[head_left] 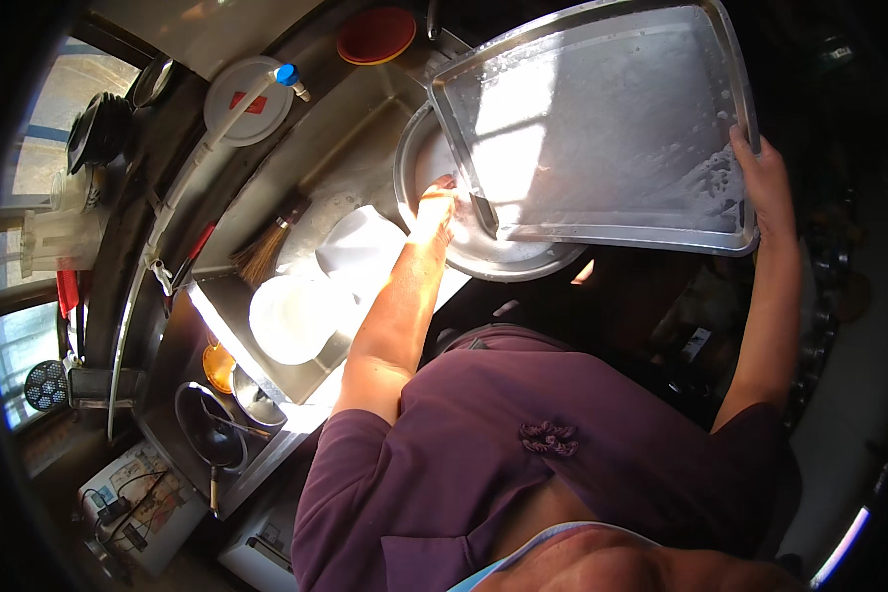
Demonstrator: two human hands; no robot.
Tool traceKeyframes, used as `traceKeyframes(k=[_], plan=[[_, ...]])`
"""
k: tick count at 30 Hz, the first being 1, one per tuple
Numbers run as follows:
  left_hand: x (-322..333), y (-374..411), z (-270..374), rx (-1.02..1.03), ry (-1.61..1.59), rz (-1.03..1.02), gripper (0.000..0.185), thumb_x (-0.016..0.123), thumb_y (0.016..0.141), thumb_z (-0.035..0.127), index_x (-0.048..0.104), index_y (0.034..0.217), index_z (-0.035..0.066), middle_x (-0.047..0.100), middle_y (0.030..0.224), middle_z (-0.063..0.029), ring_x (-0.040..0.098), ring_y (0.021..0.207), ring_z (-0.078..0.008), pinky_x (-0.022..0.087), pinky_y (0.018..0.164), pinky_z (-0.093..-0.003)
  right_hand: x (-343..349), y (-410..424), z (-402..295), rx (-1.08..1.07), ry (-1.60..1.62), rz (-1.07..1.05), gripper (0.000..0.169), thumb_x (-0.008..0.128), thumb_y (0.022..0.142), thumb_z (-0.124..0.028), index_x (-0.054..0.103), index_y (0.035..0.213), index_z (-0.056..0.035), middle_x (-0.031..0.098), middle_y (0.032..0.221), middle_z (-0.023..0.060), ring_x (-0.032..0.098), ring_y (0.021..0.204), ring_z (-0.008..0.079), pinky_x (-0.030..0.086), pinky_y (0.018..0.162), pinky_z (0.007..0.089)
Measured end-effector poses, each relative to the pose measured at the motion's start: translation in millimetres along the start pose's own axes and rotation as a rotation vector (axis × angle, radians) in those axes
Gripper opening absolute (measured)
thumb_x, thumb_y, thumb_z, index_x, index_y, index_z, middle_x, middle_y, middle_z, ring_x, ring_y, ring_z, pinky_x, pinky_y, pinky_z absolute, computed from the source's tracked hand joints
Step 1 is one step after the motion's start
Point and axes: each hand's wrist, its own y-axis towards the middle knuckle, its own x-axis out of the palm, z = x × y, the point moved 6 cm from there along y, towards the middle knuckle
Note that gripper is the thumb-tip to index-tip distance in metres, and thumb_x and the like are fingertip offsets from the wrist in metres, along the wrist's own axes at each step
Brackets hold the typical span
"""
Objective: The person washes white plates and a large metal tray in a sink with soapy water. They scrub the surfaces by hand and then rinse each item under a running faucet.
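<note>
A rectangular metal tray point(607, 140), wet with suds near its right end, is tilted over a round metal basin point(518, 263) at the sink. My right hand point(766, 174) grips the tray's right rim, thumb on the inner side. My left hand point(438, 207) is in bright sunlight at the basin's left part, close to the tray's lower left corner; whether its fingers hold anything cannot be made out. Whitish, sudsy water shows in the basin below the tray.
Two white bowls point(292, 318) and a straw brush point(263, 251) lie in the steel sink. A pipe with a blue-handled tap point(287, 75) crosses above a white lid point(226, 111). A red dish point(376, 35) stands beyond; a wok point(211, 429) sits at lower left.
</note>
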Motion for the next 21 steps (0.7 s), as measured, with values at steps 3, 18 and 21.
traceKeyframes(k=[3,18,21], plan=[[-2.6,32.8,-35.7,-0.059,0.246,0.049,0.029,0.047,0.086,0.010,0.058,0.112,0.001,0.063,0.097,-0.0134,0.062,0.084,-0.0252,0.050,0.073,-0.0334,-2.9,2.2,3.6,0.016,-0.071,0.006,0.041,0.061,0.092,-0.038,0.064,0.111,-0.0013,0.066,0.093,0.0045,0.058,0.087,0.0112,0.044,0.081,0.0265],[167.4,-123.6,60.9,0.984,0.528,-0.114,0.049,0.041,0.095,0.020,0.036,0.140,0.002,0.031,0.145,-0.0250,0.030,0.134,-0.0401,0.025,0.112,-0.0420,-5.4,-11.4,7.8,0.032,-0.249,0.039,0.044,0.058,0.093,-0.040,0.063,0.110,0.0004,0.065,0.093,0.0061,0.058,0.089,0.0149,0.043,0.085,0.0289],[152.8,-70.9,20.9,0.375,0.584,-0.197,0.047,0.034,0.098,0.027,0.042,0.135,-0.001,0.049,0.127,-0.0315,0.050,0.115,-0.0467,0.038,0.102,-0.0490,-8.7,-18.2,6.1,-0.021,-0.225,0.068,0.041,0.058,0.094,-0.036,0.062,0.111,0.0012,0.065,0.094,0.0061,0.058,0.089,0.0141,0.043,0.085,0.0285]])
